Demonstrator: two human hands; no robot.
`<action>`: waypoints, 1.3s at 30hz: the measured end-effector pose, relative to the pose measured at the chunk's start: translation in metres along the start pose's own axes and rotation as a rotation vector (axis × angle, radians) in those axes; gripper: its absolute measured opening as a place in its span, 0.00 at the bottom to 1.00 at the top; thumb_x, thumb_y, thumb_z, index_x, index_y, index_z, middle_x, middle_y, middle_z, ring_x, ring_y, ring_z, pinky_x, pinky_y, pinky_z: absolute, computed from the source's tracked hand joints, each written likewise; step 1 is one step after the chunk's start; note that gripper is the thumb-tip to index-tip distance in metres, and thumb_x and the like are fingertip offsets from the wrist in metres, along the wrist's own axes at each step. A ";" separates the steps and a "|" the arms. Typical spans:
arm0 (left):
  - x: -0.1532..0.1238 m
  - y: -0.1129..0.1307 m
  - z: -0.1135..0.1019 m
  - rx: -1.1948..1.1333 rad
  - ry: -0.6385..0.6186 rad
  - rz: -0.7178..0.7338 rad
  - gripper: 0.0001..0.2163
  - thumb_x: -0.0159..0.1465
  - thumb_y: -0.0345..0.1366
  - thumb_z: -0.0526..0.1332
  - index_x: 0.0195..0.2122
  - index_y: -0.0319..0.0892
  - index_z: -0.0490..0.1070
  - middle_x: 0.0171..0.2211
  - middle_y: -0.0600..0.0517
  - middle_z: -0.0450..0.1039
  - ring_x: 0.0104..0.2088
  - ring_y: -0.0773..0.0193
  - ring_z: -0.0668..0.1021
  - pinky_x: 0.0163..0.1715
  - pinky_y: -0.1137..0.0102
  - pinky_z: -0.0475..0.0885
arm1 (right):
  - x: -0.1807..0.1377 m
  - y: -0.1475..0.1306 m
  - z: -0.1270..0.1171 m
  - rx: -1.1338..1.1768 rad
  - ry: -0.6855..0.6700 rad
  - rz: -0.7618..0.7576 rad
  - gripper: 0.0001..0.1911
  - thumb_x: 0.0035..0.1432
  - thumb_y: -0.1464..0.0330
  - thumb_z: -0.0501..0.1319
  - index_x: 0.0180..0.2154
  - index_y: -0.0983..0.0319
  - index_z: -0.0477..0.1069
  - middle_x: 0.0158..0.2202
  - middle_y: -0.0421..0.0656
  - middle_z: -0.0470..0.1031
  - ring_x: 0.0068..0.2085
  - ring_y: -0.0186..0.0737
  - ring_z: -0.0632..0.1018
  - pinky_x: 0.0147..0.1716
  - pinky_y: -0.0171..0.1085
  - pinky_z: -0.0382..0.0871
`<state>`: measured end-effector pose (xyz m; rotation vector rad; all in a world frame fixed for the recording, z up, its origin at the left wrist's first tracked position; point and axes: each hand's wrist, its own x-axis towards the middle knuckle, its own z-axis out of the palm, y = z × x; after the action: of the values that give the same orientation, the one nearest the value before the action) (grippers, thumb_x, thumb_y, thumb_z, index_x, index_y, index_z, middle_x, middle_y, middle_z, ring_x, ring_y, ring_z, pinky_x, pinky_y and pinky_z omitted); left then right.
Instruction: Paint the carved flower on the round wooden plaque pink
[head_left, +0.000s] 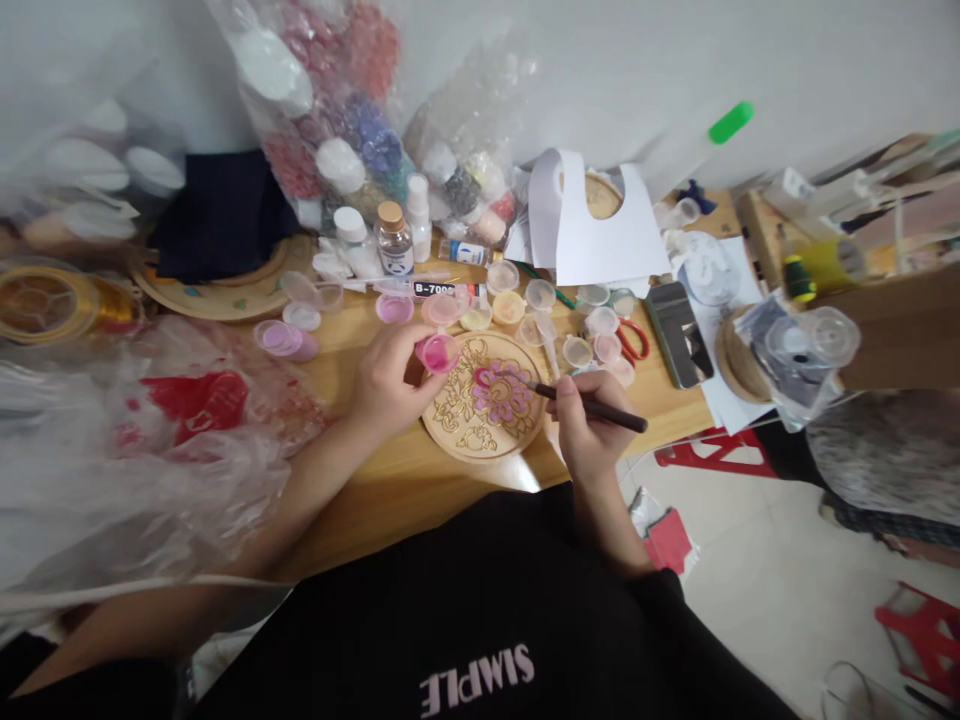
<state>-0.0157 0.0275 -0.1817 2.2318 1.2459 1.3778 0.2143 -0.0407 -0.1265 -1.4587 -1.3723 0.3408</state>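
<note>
Between the thumb and fingers of my left hand (390, 382) is a small clear cup of bright pink powder or paint (438, 355), held over the left rim of a round wooden board (442, 440). Gold wire outlines of flowers and leaves cover the board. The large flower (504, 392) on its right side is coloured pink and purple. My right hand (589, 425) grips a dark-handled thin tool (611, 412), perhaps a brush, whose tip is at the flower's upper petals. An open cup of lilac (394, 308) stands just behind my left hand.
Several small cups and lids (577, 350) crowd behind the board, with red-handled scissors (634, 340) and a phone (679, 335) to the right. Glue tube (442, 290) and bottles (395, 240) stand behind. Plastic bags (187, 450) lie left; a person sits at far right.
</note>
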 end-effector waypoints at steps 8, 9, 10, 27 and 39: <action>0.002 0.002 -0.002 0.036 -0.010 0.021 0.09 0.68 0.38 0.67 0.48 0.47 0.74 0.41 0.48 0.84 0.39 0.56 0.84 0.39 0.62 0.83 | 0.001 -0.008 0.000 0.017 -0.072 -0.072 0.15 0.65 0.72 0.64 0.24 0.59 0.69 0.18 0.33 0.75 0.16 0.28 0.71 0.17 0.28 0.63; 0.001 0.002 -0.002 0.048 -0.017 0.010 0.09 0.68 0.38 0.67 0.48 0.47 0.74 0.41 0.48 0.84 0.39 0.56 0.84 0.39 0.62 0.83 | 0.001 -0.009 0.000 0.023 -0.074 -0.074 0.15 0.64 0.72 0.64 0.24 0.58 0.69 0.18 0.33 0.76 0.17 0.28 0.71 0.17 0.28 0.63; 0.001 0.002 -0.002 0.060 -0.027 -0.009 0.09 0.68 0.39 0.67 0.48 0.46 0.74 0.42 0.48 0.84 0.39 0.56 0.84 0.40 0.62 0.83 | 0.002 -0.010 0.001 0.029 -0.075 -0.074 0.15 0.64 0.72 0.64 0.24 0.58 0.69 0.19 0.33 0.77 0.17 0.28 0.71 0.17 0.28 0.63; 0.002 0.003 -0.003 -0.002 -0.008 0.019 0.10 0.67 0.36 0.68 0.49 0.46 0.74 0.43 0.48 0.84 0.40 0.56 0.85 0.41 0.63 0.83 | 0.000 -0.009 0.004 0.016 -0.085 -0.037 0.15 0.65 0.68 0.65 0.25 0.58 0.70 0.18 0.34 0.75 0.16 0.29 0.71 0.16 0.30 0.63; 0.000 0.003 -0.003 -0.009 -0.034 -0.030 0.11 0.65 0.34 0.69 0.48 0.45 0.75 0.43 0.47 0.83 0.41 0.55 0.85 0.44 0.62 0.84 | -0.003 -0.007 0.002 -0.012 -0.087 0.015 0.17 0.66 0.63 0.64 0.24 0.57 0.70 0.17 0.34 0.73 0.16 0.30 0.69 0.16 0.32 0.62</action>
<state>-0.0165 0.0251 -0.1791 2.2124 1.2542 1.3259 0.2082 -0.0439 -0.1225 -1.4796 -1.4355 0.4103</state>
